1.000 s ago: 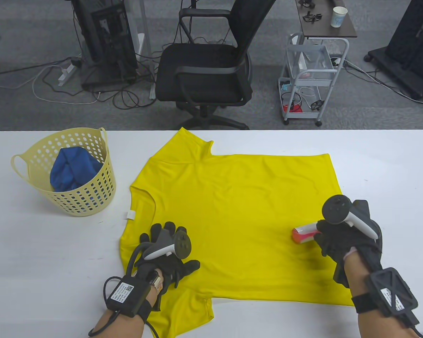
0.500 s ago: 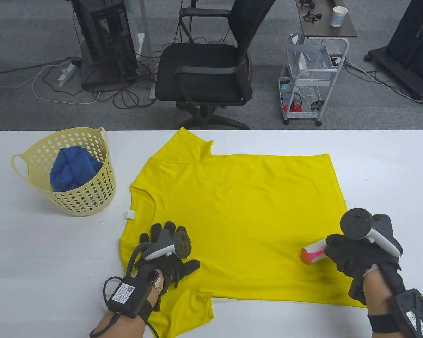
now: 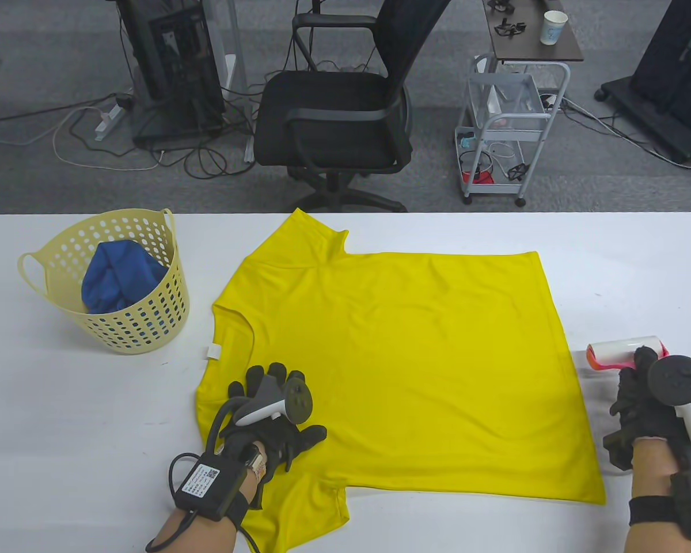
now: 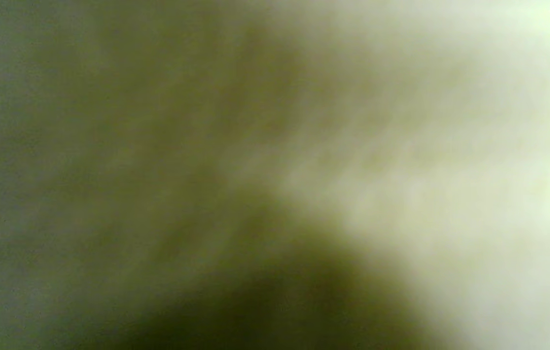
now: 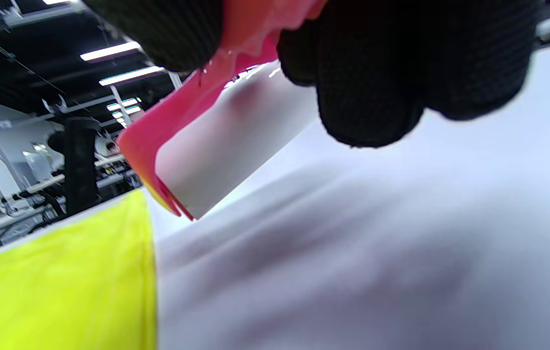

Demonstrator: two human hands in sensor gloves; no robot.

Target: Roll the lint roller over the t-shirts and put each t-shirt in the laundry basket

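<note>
A yellow t-shirt (image 3: 391,357) lies spread flat across the white table (image 3: 63,415). My left hand (image 3: 276,412) rests flat on the shirt near its collar, fingers spread. My right hand (image 3: 648,397) grips the pink handle of a lint roller (image 3: 625,351), whose white roll sits on the bare table just right of the shirt's hem. In the right wrist view the lint roller (image 5: 206,146) hangs under my gloved fingers (image 5: 367,68), beside the yellow t-shirt (image 5: 56,287). A cream laundry basket (image 3: 112,282) at the left holds a blue t-shirt (image 3: 118,276). The left wrist view is only a yellow-green blur.
Beyond the table's far edge stand a black office chair (image 3: 345,109), a small wire trolley (image 3: 509,127) and computer towers on the floor. Bare table lies between the basket and the shirt, and to the right of the shirt.
My right hand has carried the lint roller rightward off the shirt's lower right part onto the bare table beside the hem. The left hand and the shirt have stayed put.
</note>
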